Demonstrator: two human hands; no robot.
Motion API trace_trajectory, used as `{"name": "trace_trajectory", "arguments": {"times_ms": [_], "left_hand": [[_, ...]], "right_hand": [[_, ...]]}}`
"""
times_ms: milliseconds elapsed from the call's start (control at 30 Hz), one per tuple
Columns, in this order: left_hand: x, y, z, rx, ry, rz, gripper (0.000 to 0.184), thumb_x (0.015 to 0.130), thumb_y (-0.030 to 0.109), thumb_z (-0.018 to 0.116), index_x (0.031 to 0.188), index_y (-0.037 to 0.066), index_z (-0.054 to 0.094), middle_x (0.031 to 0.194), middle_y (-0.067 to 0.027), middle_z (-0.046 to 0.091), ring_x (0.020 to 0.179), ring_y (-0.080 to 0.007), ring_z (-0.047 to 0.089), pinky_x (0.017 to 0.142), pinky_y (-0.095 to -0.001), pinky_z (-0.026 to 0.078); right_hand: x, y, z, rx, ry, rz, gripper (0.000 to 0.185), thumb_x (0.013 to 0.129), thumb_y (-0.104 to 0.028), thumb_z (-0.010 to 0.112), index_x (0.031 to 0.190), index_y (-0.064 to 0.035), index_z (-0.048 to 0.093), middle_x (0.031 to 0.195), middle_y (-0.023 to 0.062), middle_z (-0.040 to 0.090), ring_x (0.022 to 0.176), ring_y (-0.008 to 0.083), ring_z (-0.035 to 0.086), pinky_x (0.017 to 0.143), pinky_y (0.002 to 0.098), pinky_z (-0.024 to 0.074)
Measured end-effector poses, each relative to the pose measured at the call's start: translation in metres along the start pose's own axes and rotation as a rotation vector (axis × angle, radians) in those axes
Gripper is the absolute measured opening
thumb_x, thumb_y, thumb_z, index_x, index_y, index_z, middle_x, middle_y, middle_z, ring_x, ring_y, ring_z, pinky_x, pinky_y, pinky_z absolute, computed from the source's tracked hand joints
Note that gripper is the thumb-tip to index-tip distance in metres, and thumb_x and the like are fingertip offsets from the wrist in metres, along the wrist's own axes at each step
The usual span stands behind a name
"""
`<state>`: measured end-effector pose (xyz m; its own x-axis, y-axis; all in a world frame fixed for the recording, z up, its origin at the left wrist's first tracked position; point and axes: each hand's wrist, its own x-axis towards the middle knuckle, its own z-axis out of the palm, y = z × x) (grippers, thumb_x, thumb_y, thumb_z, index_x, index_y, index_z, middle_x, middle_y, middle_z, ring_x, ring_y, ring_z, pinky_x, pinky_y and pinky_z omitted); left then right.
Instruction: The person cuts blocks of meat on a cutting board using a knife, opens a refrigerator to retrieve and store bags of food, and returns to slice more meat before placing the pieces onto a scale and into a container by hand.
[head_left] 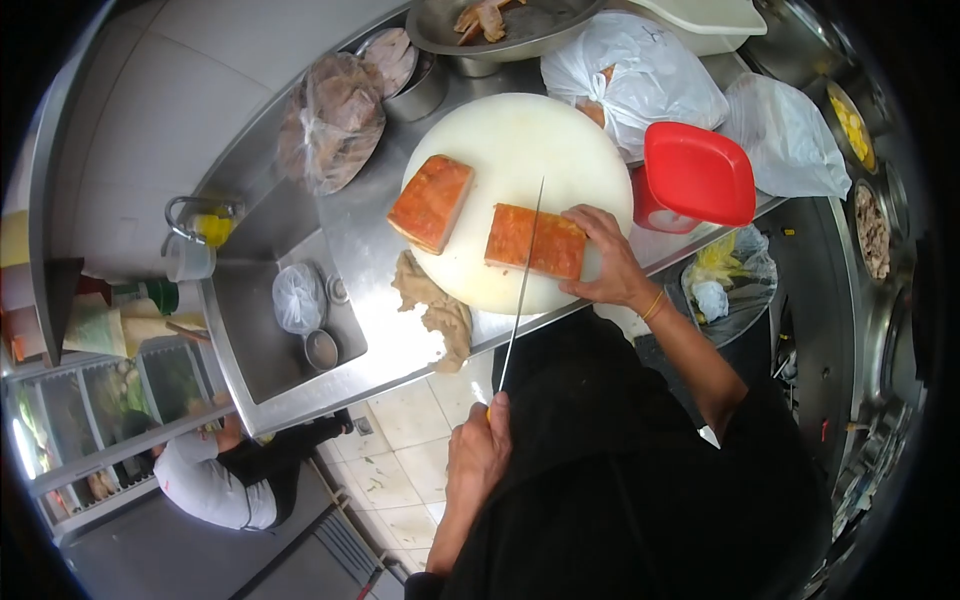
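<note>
My left hand [476, 458] is closed around the handle of a long knife [519, 300], seen nearly edge-on. Its blade crosses over a slab of roast pork [510, 238] with an orange-brown top; I cannot tell how deep the edge sits. On the slab's right end rests my right hand [607, 258], fingers at the far side and thumb at the near corner, gripping it. A second slab of roast pork [432, 200] lies to the left on the same round white cutting board [500, 130]. A crumpled brown cloth [440, 310] lies beside the board.
A red-lidded container [697, 175] and a knotted white bag [640, 75] stand right of the board. Bagged meat [335, 120] and a metal bowl [510, 38] are behind. A sink [255, 350] is left; a crouching person [215, 480] is at lower left.
</note>
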<state>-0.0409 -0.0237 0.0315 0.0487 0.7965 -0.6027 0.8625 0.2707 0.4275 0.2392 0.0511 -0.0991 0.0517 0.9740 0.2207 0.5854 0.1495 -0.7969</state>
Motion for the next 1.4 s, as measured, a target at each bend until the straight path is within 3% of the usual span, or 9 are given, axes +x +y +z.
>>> {"name": "trace_trajectory", "arguments": {"times_ms": [333, 433, 800, 1100, 1400], "left_hand": [[0.004, 0.004, 0.000, -0.075, 0.003, 0.041, 0.053, 0.104, 0.043, 0.043, 0.086, -0.005, 0.058, 0.075, -0.0360, 0.061, 0.077, -0.0566, 0.059, 0.071, -0.0597, 0.046], [0.007, 0.004, 0.004, -0.072, 0.007, 0.052, 0.053, 0.103, 0.043, 0.045, 0.084, -0.004, 0.058, 0.074, -0.0355, 0.061, 0.075, -0.0566, 0.058, 0.069, -0.0596, 0.046], [0.009, 0.004, 0.011, -0.023, 0.041, 0.062, 0.049, 0.102, 0.041, 0.048, 0.085, -0.003, 0.058, 0.074, -0.0353, 0.061, 0.075, -0.0565, 0.059, 0.067, -0.0599, 0.047], [0.015, 0.000, 0.020, 0.144, -0.079, -0.043, 0.048, 0.102, 0.046, 0.046, 0.103, -0.001, 0.053, 0.079, -0.0353, 0.064, 0.079, -0.0566, 0.062, 0.074, -0.0616, 0.050], [0.014, 0.003, 0.022, 0.080, -0.040, 0.007, 0.046, 0.102, 0.045, 0.046, 0.098, -0.001, 0.053, 0.076, -0.0344, 0.064, 0.076, -0.0560, 0.062, 0.071, -0.0617, 0.050]], "right_hand": [[0.010, -0.026, 0.008, -0.111, 0.104, -0.205, 0.034, 0.065, -0.013, 0.076, 0.097, -0.0064, 0.068, 0.121, 0.0119, 0.054, 0.119, 0.0341, 0.047, 0.105, 0.0446, 0.0366], [0.011, -0.026, 0.009, -0.113, 0.074, -0.215, 0.030, 0.066, -0.011, 0.075, 0.095, -0.0061, 0.069, 0.117, 0.0105, 0.055, 0.117, 0.0333, 0.049, 0.103, 0.0446, 0.0372], [0.010, -0.020, 0.014, -0.138, 0.071, -0.221, 0.030, 0.067, -0.012, 0.077, 0.096, -0.0073, 0.070, 0.114, 0.0076, 0.057, 0.114, 0.0308, 0.051, 0.102, 0.0443, 0.0365], [0.008, -0.012, 0.017, -0.159, 0.093, -0.250, 0.031, 0.067, -0.013, 0.078, 0.097, -0.0072, 0.071, 0.118, 0.0093, 0.058, 0.118, 0.0327, 0.050, 0.103, 0.0453, 0.0364], [0.006, -0.007, 0.018, -0.160, 0.075, -0.226, 0.034, 0.067, -0.013, 0.078, 0.099, -0.0073, 0.070, 0.120, 0.0113, 0.057, 0.118, 0.0334, 0.050, 0.103, 0.0462, 0.0368]]}}
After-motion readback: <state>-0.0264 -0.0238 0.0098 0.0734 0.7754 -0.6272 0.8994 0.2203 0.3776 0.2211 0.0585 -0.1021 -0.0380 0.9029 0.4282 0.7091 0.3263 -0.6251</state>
